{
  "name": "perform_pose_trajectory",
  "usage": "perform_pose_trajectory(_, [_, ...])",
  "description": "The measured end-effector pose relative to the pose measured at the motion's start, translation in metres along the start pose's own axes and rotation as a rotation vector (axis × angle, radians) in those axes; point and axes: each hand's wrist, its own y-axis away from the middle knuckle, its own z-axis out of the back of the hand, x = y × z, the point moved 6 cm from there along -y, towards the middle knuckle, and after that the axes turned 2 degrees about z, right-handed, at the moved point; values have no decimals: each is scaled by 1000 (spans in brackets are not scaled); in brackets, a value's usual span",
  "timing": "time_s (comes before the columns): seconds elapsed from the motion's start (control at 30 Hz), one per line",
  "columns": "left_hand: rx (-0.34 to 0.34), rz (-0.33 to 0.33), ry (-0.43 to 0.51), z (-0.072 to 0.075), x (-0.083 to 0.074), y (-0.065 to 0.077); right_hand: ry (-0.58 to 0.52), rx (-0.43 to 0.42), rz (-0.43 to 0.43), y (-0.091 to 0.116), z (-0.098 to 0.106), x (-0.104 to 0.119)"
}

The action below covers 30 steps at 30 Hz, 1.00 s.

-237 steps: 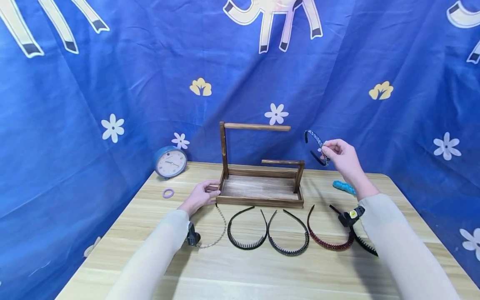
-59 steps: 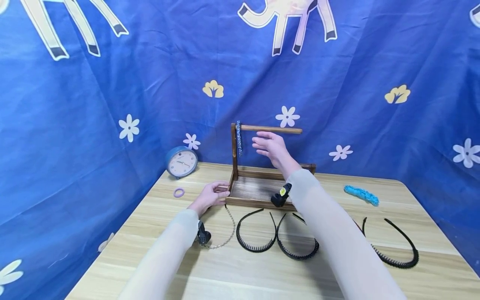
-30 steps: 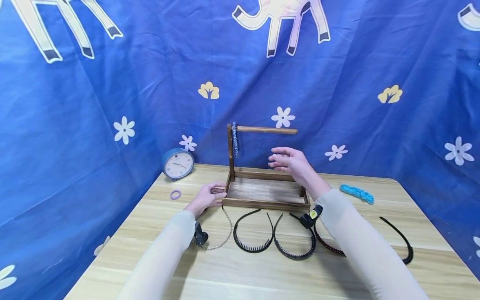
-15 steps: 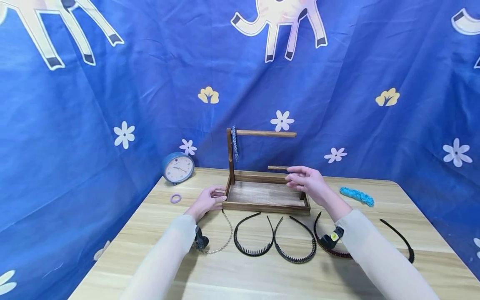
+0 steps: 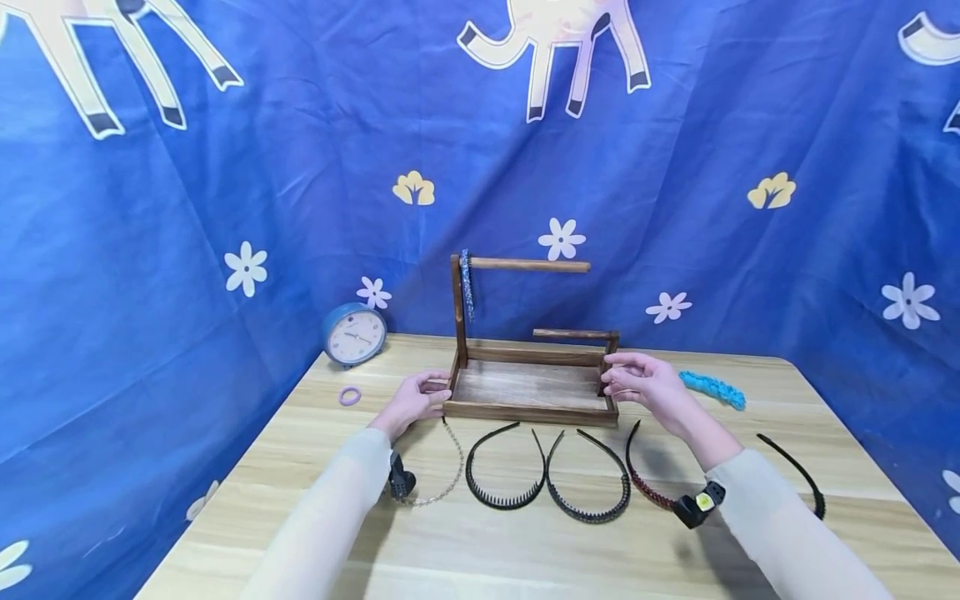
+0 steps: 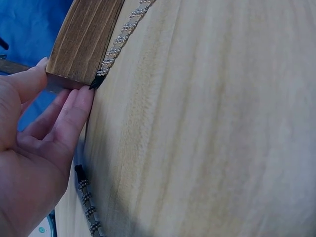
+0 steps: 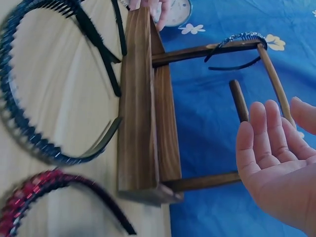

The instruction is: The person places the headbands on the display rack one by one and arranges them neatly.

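Note:
A brown wooden headband stand (image 5: 528, 412) has a shallow tray, a tall bar on the left and a low bar on the right. My left hand (image 5: 415, 403) grips its left end, thumb and fingers at the corner in the left wrist view. A glittery blue headband (image 5: 467, 287) hangs on the tall bar beside the post. My right hand (image 5: 648, 387), holding nothing, is by the right end with its fingers loosely extended; the right wrist view shows the bare palm. In front lie a beaded headband (image 5: 455, 475), two dark toothed headbands (image 5: 506, 503) and a red one (image 5: 647, 487).
Another black headband (image 5: 806, 475) is partly hidden by the right sleeve. A fluffy turquoise hair band (image 5: 712, 388) lies at the right. A blue alarm clock (image 5: 356, 336) and a purple ring (image 5: 349, 396) are at the left. Behind the table (image 5: 480, 558) hangs a blue curtain (image 5: 337, 208).
The blue headband went from my right hand onto the tall bar's left end. My right hand then moved right and down to the stand's right end. The left hand stayed on the stand.

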Motion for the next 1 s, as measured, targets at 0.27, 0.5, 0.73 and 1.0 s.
perform_pose_trajectory(0.27, [14,-12,5,1,-1,-1,44,-41,9,23,21,-9])
perform_pose_trajectory(0.5, [7,-4,4,1,-2,1,62,-45,20,42,38,-15])
perform_pose_trajectory(0.73, [8,-16,9,0,-1,1,198,-71,20,64,58,-21])
perform_pose_trajectory(1.0, [6,-35,15,1,-1,1,289,-135,32,94,86,-25])
